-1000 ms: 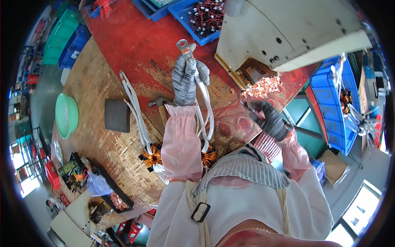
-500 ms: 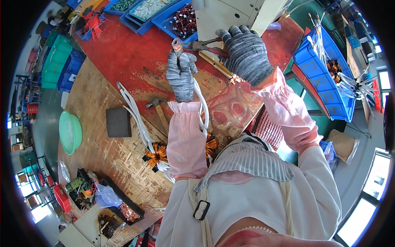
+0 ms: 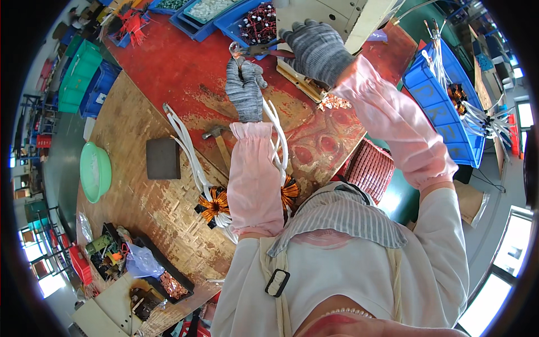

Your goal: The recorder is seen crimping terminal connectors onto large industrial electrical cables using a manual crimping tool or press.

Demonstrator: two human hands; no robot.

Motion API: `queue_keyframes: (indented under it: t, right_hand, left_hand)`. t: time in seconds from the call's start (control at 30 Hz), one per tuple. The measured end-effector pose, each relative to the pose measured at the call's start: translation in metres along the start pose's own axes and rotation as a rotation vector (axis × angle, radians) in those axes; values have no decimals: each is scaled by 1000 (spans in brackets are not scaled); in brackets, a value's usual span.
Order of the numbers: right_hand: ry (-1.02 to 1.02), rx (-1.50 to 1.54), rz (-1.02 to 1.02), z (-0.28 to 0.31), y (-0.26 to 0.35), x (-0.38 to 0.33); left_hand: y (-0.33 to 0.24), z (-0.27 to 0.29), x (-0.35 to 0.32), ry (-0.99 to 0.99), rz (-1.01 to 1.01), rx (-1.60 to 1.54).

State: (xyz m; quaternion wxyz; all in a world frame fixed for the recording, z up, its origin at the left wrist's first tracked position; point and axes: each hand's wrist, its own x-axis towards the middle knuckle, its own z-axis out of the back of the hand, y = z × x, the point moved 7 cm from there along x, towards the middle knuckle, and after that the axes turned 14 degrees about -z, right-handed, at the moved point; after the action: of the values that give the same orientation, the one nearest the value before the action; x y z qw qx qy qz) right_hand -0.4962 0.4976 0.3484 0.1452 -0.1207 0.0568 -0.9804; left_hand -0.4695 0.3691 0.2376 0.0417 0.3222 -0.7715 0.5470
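My left hand (image 3: 243, 87), in a grey knitted glove, is closed round the end of a white cable (image 3: 274, 126) fitted with a copper cable lug (image 3: 234, 49). The lug points up beyond the fingers. In my right hand (image 3: 317, 49), also gloved, is a pair of pliers (image 3: 259, 49) with reddish handles. Its jaws reach the lug from the right; whether they clamp it is too small to tell. White leads run down beside my left sleeve to a copper-wound coil (image 3: 289, 192). Another coil (image 3: 214, 205) lies left of that forearm.
A hammer (image 3: 218, 140) and a dark square block (image 3: 163, 159) lie on the worn table (image 3: 132, 132). Blue trays (image 3: 233, 28) of small parts and a pale machine (image 3: 331, 14) stand at the back. Copper lugs (image 3: 334, 101) are heaped near my right hand. A green basin (image 3: 95, 173) is at the left.
My right hand has moved left and away from me, bringing the pliers along toward the lug. The left hand with the lug has risen slightly in the picture.
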Motion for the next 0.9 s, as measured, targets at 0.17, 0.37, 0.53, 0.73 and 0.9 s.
queue_keyframes:
  t: [0.17, 0.37, 0.53, 0.73, 0.9]
  right_hand:
    - [103, 75, 171, -51, 22, 35]
    - [317, 130, 99, -85, 48, 52]
    - [106, 227, 152, -66, 56, 41]
    - [-49, 66, 184, -48, 62, 35]
    - [-33, -171, 209, -67, 56, 36]
  left_hand:
    - [26, 20, 13, -19, -44, -29]
    - [44, 47, 21, -167, -54, 31]
    - [41, 58, 18, -218, -60, -25]
    - [30, 60, 17, -208, -44, -47]
    - [37, 49, 17, -184, -39, -57]
